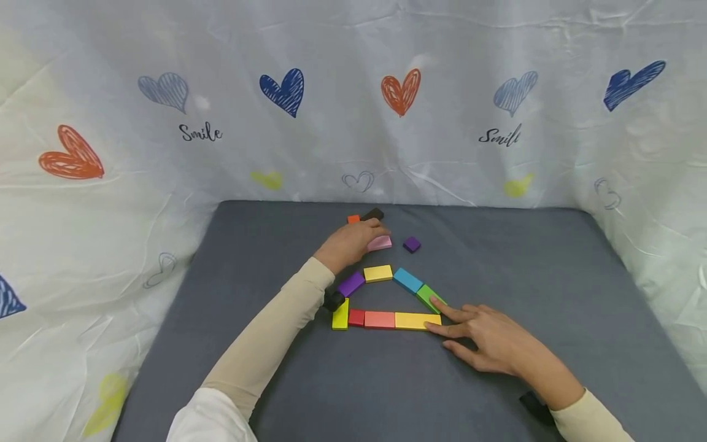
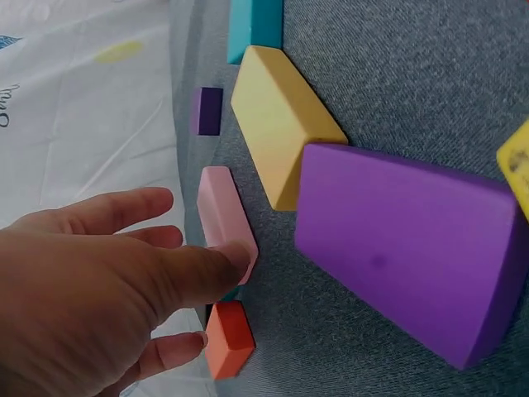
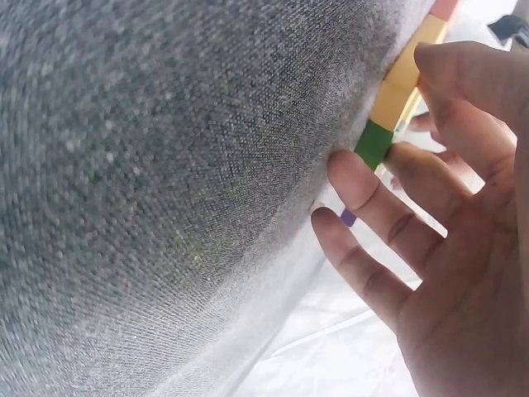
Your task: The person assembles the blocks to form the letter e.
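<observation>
My left hand point(image 1: 356, 240) reaches to the far blocks, fingers over a pink block point(image 1: 380, 244). In the left wrist view the thumb overlaps the pink block's near end, and the other fingers are spread apart. My right hand point(image 1: 488, 337) rests with extended fingers, one fingertip on a green block point(image 1: 426, 296) and another on the end of a long yellow block point(image 1: 410, 320). These blocks belong to a closed outline with a blue block point(image 1: 407, 280), a pale yellow block point(image 1: 378, 274), a purple block point(image 1: 351, 284), a lime-yellow block point(image 1: 340, 314), a red block point(image 1: 356, 317) and a coral block point(image 1: 379, 320).
Near the far table edge lie an orange block point(image 1: 353, 218) and a black block point(image 1: 373, 213). A small purple block point(image 1: 411, 244) sits right of the pink one. The grey cloth-covered table point(image 1: 525, 264) meets a white curtain point(image 1: 331, 37) printed with hearts.
</observation>
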A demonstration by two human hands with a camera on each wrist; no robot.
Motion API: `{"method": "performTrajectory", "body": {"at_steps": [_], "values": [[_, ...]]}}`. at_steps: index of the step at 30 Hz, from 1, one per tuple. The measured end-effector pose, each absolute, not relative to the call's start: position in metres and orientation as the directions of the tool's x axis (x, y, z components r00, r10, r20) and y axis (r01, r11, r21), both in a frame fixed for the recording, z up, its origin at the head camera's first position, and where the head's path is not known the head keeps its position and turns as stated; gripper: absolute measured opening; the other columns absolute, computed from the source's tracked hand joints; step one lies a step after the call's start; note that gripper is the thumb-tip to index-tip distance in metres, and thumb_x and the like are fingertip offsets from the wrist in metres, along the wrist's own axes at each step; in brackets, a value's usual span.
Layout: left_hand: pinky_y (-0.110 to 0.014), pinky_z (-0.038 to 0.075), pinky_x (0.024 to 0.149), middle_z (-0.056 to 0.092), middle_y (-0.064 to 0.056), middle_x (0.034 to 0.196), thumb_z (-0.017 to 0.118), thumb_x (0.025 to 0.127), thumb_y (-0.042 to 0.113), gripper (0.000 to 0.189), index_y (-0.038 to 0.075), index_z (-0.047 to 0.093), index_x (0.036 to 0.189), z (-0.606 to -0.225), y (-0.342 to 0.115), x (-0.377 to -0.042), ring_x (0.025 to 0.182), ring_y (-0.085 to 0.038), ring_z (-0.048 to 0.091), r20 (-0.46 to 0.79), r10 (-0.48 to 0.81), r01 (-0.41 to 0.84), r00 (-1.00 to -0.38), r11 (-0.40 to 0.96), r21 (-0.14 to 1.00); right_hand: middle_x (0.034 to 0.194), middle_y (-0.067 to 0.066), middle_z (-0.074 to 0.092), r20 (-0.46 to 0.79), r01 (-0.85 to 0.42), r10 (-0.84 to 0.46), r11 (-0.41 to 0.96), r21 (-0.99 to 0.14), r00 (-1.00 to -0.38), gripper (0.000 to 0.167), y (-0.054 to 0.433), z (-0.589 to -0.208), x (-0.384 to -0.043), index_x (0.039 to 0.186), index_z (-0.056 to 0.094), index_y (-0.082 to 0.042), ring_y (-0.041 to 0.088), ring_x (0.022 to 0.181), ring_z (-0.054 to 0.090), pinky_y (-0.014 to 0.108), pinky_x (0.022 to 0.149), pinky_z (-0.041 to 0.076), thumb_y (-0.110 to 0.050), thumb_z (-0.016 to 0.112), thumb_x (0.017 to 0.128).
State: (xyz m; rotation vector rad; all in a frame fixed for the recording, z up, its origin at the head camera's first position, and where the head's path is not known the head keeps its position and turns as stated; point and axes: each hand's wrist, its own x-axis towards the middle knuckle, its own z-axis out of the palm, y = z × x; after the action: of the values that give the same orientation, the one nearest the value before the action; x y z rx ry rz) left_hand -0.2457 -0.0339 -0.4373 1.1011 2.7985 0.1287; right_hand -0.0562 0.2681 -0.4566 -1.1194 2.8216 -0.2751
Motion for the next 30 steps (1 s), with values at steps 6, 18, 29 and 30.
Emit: {"method": "performTrajectory", "body": {"at_steps": [6, 18, 29, 30], "values": [[-0.044, 0.050, 0.109, 0.059, 0.002, 0.151, 0.074, 0.097, 0.000, 0.067, 0.030, 0.057, 0.155, -0.441, -0.034, -0.250, 0.137, -0.022, 0.058, -0.107, 0.683, 0.681, -0.723, 0.730, 0.058, 0.163, 0.000, 0.048, -0.005, -0.676, -0.690, 0.711, -0.193, -0.724, 0.048, 0.267, -0.457, -0.057, 0.150, 0.058, -0.041, -0.003, 0.079, 0.041, 0.036, 0.082, 0.051, -0.040, 0.069, 0.103], [-0.041, 0.054, 0.105, 0.061, 0.002, 0.148, 0.073, 0.098, 0.001, 0.060, 0.029, 0.060, 0.150, -0.440, -0.028, -0.253, 0.130, -0.017, 0.062, -0.156, 0.671, 0.665, -0.725, 0.741, 0.098, 0.163, -0.001, 0.048, -0.010, -0.666, -0.680, 0.720, -0.194, -0.733, 0.048, 0.268, -0.458, -0.056, 0.149, 0.058, -0.041, -0.003, 0.079, 0.041, 0.033, 0.079, 0.050, -0.040, 0.070, 0.102], [-0.040, 0.051, 0.108, 0.057, -0.004, 0.151, 0.082, 0.096, 0.020, 0.060, 0.021, 0.057, 0.150, -0.439, -0.018, -0.258, 0.125, -0.020, 0.063, -0.213, 0.654, 0.650, -0.726, 0.753, 0.099, 0.162, -0.001, 0.048, -0.026, -0.657, -0.673, 0.728, -0.197, -0.739, 0.049, 0.267, -0.456, -0.055, 0.149, 0.058, -0.041, -0.003, 0.080, 0.043, 0.036, 0.082, 0.051, -0.040, 0.070, 0.102], [-0.040, 0.051, 0.109, 0.057, -0.004, 0.152, 0.081, 0.096, 0.021, 0.060, 0.021, 0.056, 0.151, -0.439, -0.017, -0.258, 0.126, -0.020, 0.063, -0.214, 0.654, 0.650, -0.725, 0.753, 0.098, 0.162, -0.001, 0.048, -0.027, -0.656, -0.673, 0.729, -0.198, -0.739, 0.049, 0.267, -0.456, -0.055, 0.149, 0.058, -0.041, -0.003, 0.080, 0.043, 0.035, 0.082, 0.051, -0.040, 0.070, 0.102]]}}
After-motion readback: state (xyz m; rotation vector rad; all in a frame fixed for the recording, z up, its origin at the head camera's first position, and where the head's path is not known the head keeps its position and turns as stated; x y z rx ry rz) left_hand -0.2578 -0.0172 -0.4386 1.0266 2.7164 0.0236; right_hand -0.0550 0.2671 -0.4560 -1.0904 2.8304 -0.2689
